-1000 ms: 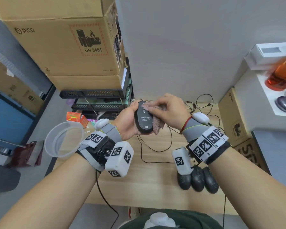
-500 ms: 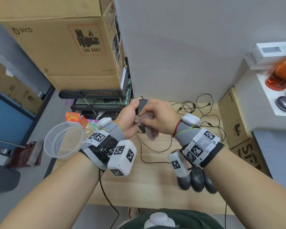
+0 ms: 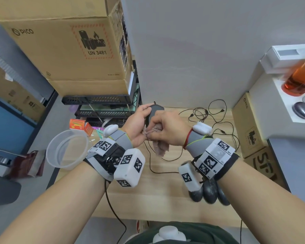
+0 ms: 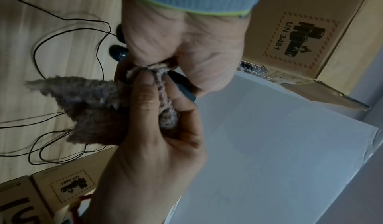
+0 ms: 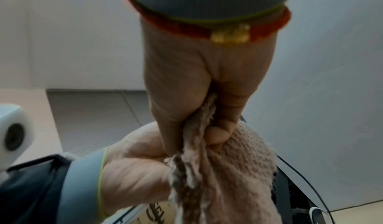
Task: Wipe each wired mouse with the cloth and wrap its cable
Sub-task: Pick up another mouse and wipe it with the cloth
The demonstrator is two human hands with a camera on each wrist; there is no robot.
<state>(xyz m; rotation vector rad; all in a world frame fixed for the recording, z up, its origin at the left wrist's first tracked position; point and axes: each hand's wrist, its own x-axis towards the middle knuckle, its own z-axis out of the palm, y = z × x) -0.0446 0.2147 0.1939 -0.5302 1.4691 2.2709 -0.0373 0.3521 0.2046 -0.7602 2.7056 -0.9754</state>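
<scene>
The cloth [image 3: 159, 147] is fuzzy pinkish terry; the mouse [image 3: 155, 110] matt black plastic; the desk [image 3: 162, 194] pale smooth wood grain; the box [image 3: 63, 55] at ten o'clock plain cardboard.

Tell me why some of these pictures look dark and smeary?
Head view: bright and mostly sharp, but the orange bottle is smeared and straight edges bend from the wide lens. Left wrist view: dim, with the cloth fuzzy. Right wrist view: dim too, very close, the bracelet blurred.

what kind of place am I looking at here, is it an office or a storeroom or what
Probably an office storage corner or equipment workroom: large brown cardboard shipping boxes marked UN 3481 are stacked over black flat electronic units, and three dark computer mice lie on the light wooden desk.
</scene>
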